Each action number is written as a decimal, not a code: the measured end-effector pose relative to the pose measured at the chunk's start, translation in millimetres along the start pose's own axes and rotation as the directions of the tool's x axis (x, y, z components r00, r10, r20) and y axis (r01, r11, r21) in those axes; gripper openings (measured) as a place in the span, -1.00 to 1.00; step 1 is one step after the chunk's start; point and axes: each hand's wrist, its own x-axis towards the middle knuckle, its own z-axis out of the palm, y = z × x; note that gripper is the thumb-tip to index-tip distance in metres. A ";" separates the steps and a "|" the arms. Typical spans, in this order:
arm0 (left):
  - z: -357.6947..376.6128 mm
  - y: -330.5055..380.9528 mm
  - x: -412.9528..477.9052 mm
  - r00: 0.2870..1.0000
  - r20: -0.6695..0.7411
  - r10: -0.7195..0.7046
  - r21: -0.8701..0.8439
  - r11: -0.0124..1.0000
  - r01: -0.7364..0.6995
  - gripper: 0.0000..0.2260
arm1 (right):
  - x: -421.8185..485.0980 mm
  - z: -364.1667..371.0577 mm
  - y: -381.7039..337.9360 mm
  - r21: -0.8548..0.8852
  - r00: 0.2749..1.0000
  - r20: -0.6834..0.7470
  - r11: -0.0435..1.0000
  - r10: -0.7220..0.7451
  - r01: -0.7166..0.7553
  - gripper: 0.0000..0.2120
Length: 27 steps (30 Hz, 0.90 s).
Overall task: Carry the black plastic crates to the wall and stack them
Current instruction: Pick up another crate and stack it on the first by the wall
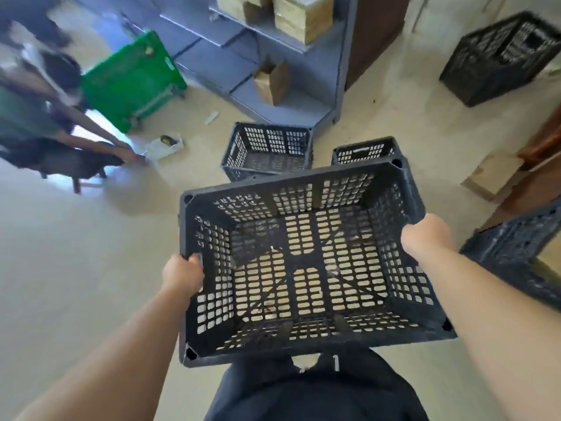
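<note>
Beige floor (pixel 76 268), grey shelving (pixel 273 41), black crates (pixel 267 147) scattered, green bin (pixel 133 80)

Both bare forearms reach forward from the lower corners of the frame toward its middle. The left grip (pixel 182 275) curls its fingers round the left rim of the black crate (pixel 318 341). The right grip (pixel 425 235) clasps the right rim.

Green bin (pixel 133 83), grey shelving (pixel 344 56), brown paper bag (pixel 273 82), bending person (pixel 33 113)
</note>
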 end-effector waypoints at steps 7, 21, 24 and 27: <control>-67.4 -100.1 -35.7 0.972 -0.135 -0.190 -0.197 0.967 0.162 -0.73 | -61.2 18.2 -69.4 -0.120 0.966 0.069 0.959 -0.251 0.257 -0.60; -172.6 -360.3 -156.0 0.720 -0.268 -0.641 -0.445 0.745 0.497 -0.62 | -291.3 139.9 -137.4 -0.268 0.674 0.352 0.620 -0.650 0.738 -0.65; -190.5 -407.6 -187.9 0.660 -0.266 -0.702 -0.492 0.688 0.533 -0.64 | -342.3 167.7 -136.0 -0.262 0.603 0.388 0.544 -0.697 0.797 -0.66; -204.5 -452.9 -218.0 0.603 -0.231 -0.763 -0.607 0.597 0.524 -0.66 | -390.8 195.1 -133.2 -0.233 0.526 0.438 0.473 -0.729 0.850 -0.71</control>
